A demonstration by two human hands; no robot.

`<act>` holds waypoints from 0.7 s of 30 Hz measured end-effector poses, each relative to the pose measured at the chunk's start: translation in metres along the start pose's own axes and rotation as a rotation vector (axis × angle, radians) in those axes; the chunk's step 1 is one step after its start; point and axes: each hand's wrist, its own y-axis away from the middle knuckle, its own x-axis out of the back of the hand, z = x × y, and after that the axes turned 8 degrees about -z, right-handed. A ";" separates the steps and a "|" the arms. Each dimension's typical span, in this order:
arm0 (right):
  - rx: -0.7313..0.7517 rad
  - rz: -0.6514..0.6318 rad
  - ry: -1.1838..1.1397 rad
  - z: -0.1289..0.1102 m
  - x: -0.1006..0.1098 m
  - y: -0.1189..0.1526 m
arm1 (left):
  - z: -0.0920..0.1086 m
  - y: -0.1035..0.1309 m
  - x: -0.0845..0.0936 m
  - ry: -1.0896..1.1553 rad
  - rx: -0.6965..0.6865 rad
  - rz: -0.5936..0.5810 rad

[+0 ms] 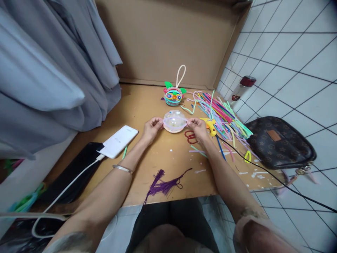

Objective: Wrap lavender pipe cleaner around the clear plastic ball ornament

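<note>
My left hand [152, 129] and my right hand [198, 128] are closed in a pinch on the two ends of a lilac pipe cleaner [168, 125]. It stretches across the front of a clear round plastic shell [174, 115], which lies between my fingertips on the table. Just behind stands a decorated lion-head lantern [173, 96] with green ears, big eyes and a cream loop on top. By my right fingers lie red-handled scissors [190, 137] and a yellow hot glue gun [211, 127], both partly covered by the hand.
Pipe cleaners [221, 114] in many colours are heaped at the right, beside a brown patterned bag [279, 142]. Purple tassels [165, 184] lie near the table's front edge. A white power bank [118, 141] with a cable is at left. The glue gun's black cord [252, 162] runs right.
</note>
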 end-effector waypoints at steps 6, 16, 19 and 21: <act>-0.042 0.030 -0.018 0.000 -0.002 0.000 | -0.005 -0.003 0.001 0.004 0.008 -0.003; -0.082 0.084 -0.118 0.001 -0.007 -0.001 | -0.001 -0.003 -0.001 0.052 0.049 0.019; -0.095 0.093 -0.128 0.001 -0.007 -0.001 | 0.000 -0.002 -0.001 0.076 0.065 0.021; -0.105 0.092 -0.110 0.001 -0.006 -0.001 | 0.001 -0.002 -0.002 0.082 0.073 0.022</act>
